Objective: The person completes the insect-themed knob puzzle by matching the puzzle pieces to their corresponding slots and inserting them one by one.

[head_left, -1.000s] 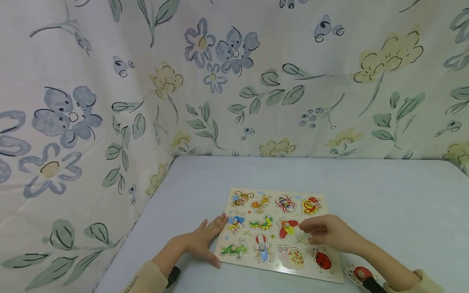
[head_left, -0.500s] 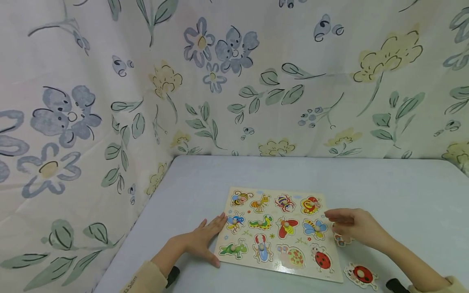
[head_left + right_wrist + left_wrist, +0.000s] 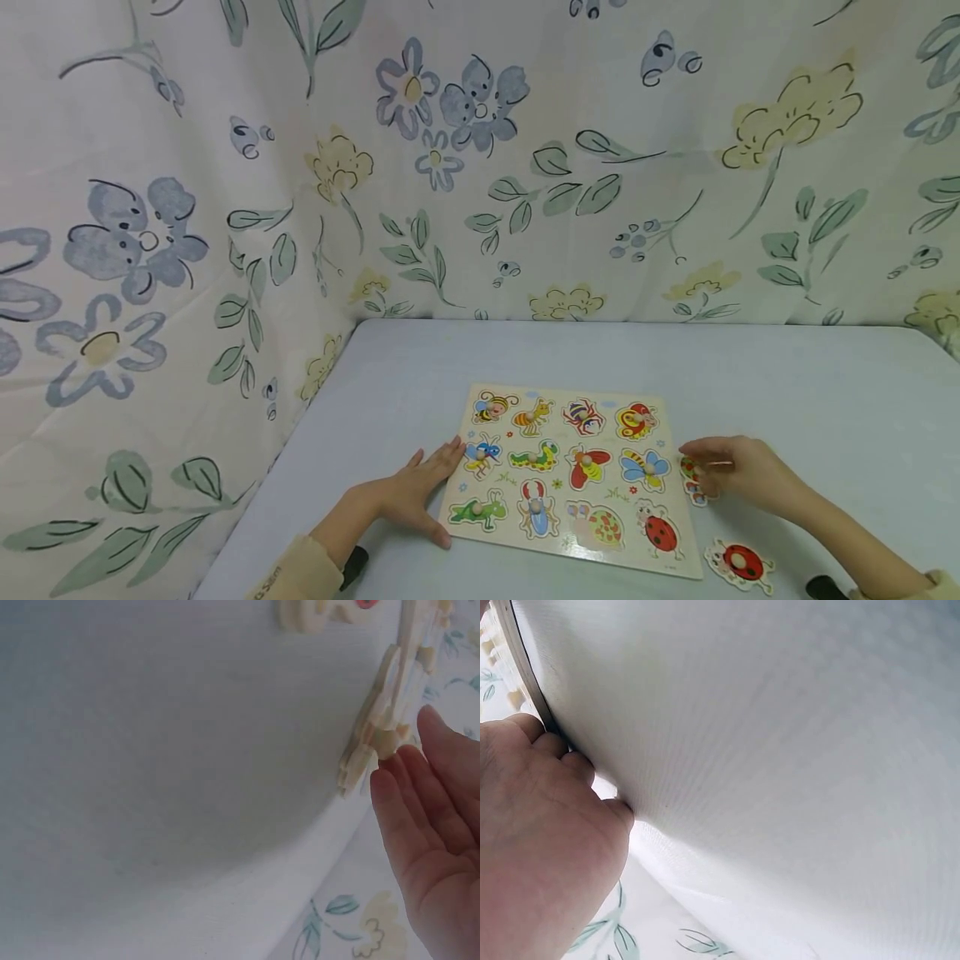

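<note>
A wooden knob puzzle board (image 3: 512, 536) with insect pictures lies on the table. My left hand (image 3: 420, 490) rests on the table with its fingers at the board's left edge; in the left wrist view the fingertips of that hand (image 3: 544, 825) meet the edge. Just right of the board, my right hand (image 3: 738, 471) reaches over a green-and-red spotted puzzle piece (image 3: 688, 471), partly hidden by the fingers. Seen from the right wrist, the fingers (image 3: 386, 791) are extended close to the piece's knob (image 3: 386, 741), the thumb standing apart from them.
A ladybug piece (image 3: 742, 563) lies on the table below the right hand. Both the ladybug picture (image 3: 660, 533) and the spotted picture (image 3: 604, 527) on the board show no knob. Floral cloth (image 3: 480, 250) hangs behind and left of the white table (image 3: 810, 400).
My right hand has moved from over the board's right side to the spotted piece beside it, uncovering the blue-winged insect. My left hand has stayed put.
</note>
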Available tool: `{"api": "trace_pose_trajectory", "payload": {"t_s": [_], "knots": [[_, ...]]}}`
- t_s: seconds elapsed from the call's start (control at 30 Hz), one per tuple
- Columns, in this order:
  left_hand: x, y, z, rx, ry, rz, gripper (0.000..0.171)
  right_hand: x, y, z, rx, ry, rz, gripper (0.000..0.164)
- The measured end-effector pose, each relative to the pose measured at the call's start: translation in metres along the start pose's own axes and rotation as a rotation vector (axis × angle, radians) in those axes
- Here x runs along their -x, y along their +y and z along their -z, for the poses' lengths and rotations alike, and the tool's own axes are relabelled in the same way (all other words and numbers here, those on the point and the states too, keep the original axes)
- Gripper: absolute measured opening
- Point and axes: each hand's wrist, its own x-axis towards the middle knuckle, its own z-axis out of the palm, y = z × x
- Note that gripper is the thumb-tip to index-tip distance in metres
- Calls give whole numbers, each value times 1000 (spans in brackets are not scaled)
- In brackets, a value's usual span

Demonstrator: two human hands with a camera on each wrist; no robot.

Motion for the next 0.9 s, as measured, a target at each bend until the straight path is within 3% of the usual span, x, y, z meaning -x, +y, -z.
{"api": "trace_pose_trajectory", "payload": {"t_s": [0.43, 0.9], "knots": [[-1, 1, -1, 5, -9, 19, 124, -6, 12, 3, 109, -41, 62, 24], [-1, 2, 0, 12, -3, 22, 123, -11, 16, 10, 9, -117, 66, 17]]}}
